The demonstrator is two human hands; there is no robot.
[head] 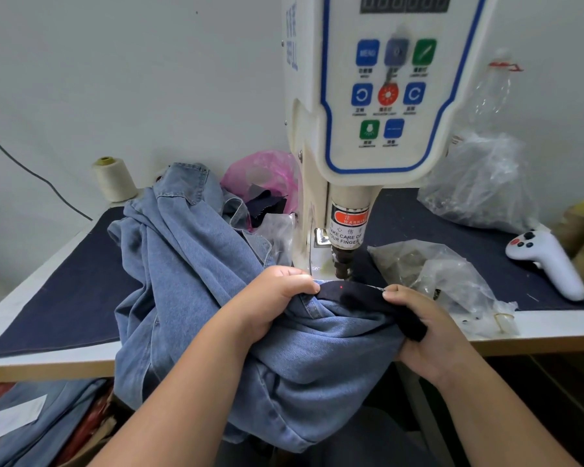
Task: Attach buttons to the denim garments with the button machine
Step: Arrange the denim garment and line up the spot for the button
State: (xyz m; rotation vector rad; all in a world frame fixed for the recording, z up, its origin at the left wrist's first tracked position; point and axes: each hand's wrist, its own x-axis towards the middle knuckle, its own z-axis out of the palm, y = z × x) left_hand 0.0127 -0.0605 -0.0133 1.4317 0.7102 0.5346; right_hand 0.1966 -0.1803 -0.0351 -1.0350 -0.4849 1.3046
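Note:
A light blue denim garment (196, 271) lies bunched across the table and hangs over its front edge. My left hand (277, 298) grips a fold of it just left of the button machine's punch head (343, 264). My right hand (425, 332) pinches the garment's dark edge on the right, with a black sleeve on one finger. Between the hands the dark edge (348, 293) is stretched under the punch, and a red laser dot shows on it. The white button machine (378, 96) rises behind with a panel of coloured keys.
Clear plastic bags (445, 274) lie right of the machine, with a white handheld controller (550, 264) beyond. A pink bag (263, 173) and a cream thread cone (112, 178) stand at the back left. A dark blue mat (64, 298) covers the table. More denim lies below at left.

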